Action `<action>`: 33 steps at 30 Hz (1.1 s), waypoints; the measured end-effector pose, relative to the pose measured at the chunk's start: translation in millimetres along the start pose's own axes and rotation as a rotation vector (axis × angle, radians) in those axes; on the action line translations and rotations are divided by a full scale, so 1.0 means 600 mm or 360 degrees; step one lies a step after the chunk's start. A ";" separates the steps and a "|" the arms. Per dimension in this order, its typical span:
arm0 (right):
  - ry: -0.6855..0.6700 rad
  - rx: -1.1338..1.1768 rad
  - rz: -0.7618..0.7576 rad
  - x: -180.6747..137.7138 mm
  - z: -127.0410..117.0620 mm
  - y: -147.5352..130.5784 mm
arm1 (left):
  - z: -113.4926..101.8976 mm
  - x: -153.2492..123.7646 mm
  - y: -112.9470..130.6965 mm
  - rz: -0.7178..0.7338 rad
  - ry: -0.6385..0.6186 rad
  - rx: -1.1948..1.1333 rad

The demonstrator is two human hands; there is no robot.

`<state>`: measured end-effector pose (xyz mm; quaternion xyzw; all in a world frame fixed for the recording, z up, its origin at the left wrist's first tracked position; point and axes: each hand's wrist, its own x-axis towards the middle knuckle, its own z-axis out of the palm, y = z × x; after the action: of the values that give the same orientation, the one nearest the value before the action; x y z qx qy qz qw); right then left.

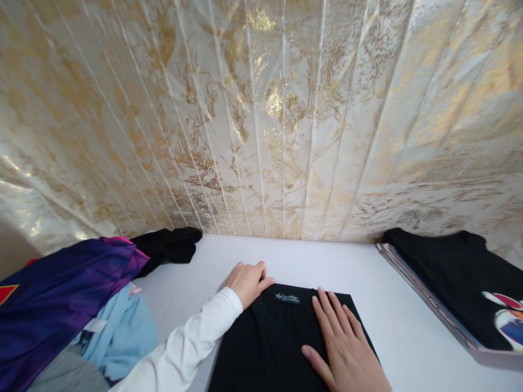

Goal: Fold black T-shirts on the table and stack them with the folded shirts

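Observation:
A folded black garment [269,343] lies in front of me, with a small dark label [287,298] near its far edge. At its far left corner is my left hand [247,283], fingers curled and thumb against the edge, gripping the cloth. My right hand [343,343] rests flat on the right side of the garment, fingers extended and thumb apart. The near end of the garment runs out of view at the bottom.
A loose heap to the left has a purple garment [81,288], a light blue garment [126,326] and a black cloth [171,247]. On the right stands a stack of folded clothes topped by a black printed shirt [449,283]. A gold-patterned curtain [261,120] hangs behind the white table [318,258].

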<state>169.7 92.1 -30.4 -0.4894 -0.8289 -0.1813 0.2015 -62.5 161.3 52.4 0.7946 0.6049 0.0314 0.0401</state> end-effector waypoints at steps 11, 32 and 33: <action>-0.0116 0.0212 0.0059 0.030 -0.076 0.077 | -0.008 -0.005 0.008 0.0105 0.0192 0.0166; -0.0010 -0.0027 -0.0369 -0.082 -0.061 0.011 | 0.105 -0.230 0.029 0.0614 0.0709 0.0452; -0.0020 -0.0025 -0.0390 -0.088 -0.052 0.010 | 0.108 -0.233 0.025 0.0638 0.0740 0.0527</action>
<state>202.9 40.3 -29.8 -0.3872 -0.8823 -0.2080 0.1687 -78.6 20.9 -10.8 0.8649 0.4268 0.1201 -0.2353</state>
